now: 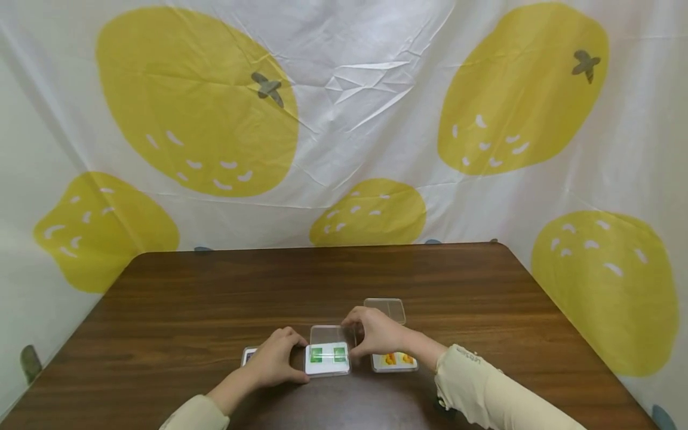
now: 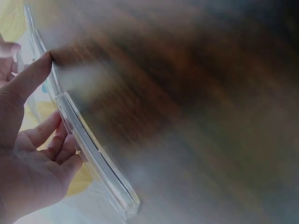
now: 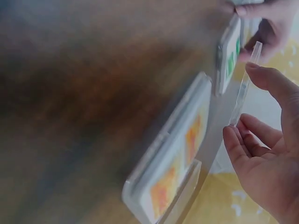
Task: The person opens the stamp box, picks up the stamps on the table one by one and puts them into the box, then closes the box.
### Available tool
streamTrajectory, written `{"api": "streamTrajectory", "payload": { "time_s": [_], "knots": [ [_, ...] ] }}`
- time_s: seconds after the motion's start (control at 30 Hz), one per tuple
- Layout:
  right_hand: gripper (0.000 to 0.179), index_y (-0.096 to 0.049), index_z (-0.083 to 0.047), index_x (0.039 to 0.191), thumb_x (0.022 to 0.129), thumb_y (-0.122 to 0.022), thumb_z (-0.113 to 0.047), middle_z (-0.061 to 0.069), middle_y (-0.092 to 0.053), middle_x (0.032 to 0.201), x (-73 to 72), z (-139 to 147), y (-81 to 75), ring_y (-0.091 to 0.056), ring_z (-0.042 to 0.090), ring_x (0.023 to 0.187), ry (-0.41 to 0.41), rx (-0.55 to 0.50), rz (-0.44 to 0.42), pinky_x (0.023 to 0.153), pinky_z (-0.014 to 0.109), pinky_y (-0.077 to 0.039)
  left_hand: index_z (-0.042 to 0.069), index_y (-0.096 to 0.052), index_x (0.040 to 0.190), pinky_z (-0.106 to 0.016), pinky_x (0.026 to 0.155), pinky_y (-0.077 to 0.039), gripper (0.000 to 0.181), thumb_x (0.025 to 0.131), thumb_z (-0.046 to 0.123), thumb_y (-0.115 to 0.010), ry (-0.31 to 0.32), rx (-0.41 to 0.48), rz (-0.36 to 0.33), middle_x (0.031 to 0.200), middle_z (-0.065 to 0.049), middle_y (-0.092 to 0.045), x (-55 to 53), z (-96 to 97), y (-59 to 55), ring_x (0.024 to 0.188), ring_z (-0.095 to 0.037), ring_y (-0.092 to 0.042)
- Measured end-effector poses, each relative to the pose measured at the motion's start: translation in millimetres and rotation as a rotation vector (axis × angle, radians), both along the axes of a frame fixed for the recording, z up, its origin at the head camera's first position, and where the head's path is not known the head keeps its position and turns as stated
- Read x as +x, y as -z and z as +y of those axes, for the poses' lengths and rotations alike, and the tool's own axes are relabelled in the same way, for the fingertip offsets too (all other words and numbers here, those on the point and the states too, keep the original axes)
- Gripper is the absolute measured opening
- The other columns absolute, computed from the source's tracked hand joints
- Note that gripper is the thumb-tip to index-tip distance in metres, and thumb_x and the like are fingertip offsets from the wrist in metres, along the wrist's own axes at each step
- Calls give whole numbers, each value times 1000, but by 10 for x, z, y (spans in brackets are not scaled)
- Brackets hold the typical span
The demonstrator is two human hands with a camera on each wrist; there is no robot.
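Observation:
A flat clear case (image 1: 328, 367) holding a white card with two green pictures lies in the middle. My left hand (image 1: 274, 358) grips its left side, thumb at the near corner and fingers toward the far one. Just behind the case, my right hand (image 1: 376, 331) pinches a clear plastic lid (image 3: 244, 91) by its edges, thumb on one end and fingers on the other. That lid is tilted and stands apart from the case in the right wrist view. Another case (image 2: 100, 161) sits beside my left hand, mostly hidden by it in the head view.
To the right, partly under my right forearm, lies a case with orange pictures (image 1: 395, 361). Behind it rests a second clear lid (image 1: 389, 309). Everything is on a dark wooden table (image 1: 258, 286), with a lemon-print curtain (image 1: 371, 131) along its back and sides.

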State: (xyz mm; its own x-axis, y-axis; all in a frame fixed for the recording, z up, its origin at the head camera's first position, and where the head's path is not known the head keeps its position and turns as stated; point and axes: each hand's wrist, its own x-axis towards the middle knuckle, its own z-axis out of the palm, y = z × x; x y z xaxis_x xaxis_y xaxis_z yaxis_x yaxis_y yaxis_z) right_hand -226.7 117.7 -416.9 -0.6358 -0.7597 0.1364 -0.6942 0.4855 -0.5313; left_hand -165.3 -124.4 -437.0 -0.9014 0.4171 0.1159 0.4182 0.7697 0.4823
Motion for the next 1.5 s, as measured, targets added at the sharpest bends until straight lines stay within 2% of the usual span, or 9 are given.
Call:
{"api": "streamTrajectory", "payload": {
  "time_s": [0.3,0.7,1.0,1.37,1.5],
  "knots": [
    [48,-63,0,100,61,-82,-19,6,-60,97,103,-1,112,-55,14,83,-39,-24,25,68,19,-45,3,-63,99,-39,78,-44,54,57,32,-83,11,1,25,94,-1,-54,10,3,9,91,-20,-49],
    [51,-63,-1,102,60,-81,-21,4,-60,97,166,-43,199,-54,11,85,-25,15,19,73,20,-44,3,-62,99,-39,78,-43,54,59,33,-82,24,15,8,94,-1,-54,-3,-2,39,92,-20,-48],
    [51,-63,-1,103,60,-80,-23,3,-60,98,169,-82,180,-53,13,92,-45,51,80,81,24,-43,3,-62,98,-38,78,-43,55,58,35,-83,18,17,10,94,-1,-54,-12,-17,47,91,-20,-48],
    [51,-65,-1,102,58,-80,-21,2,-59,96,185,-154,147,-51,11,91,-33,79,76,81,22,-42,5,-62,98,-34,74,-42,58,57,41,-82,16,31,-6,92,1,-53,-4,-47,19,89,-17,-46],
    [50,-65,-1,103,60,-81,-20,3,-59,98,194,-139,151,-52,11,91,-16,65,38,80,22,-43,5,-62,99,-33,73,-41,58,58,40,-82,15,37,-17,92,1,-53,-5,-43,-2,88,-16,-45]
  ]
}}
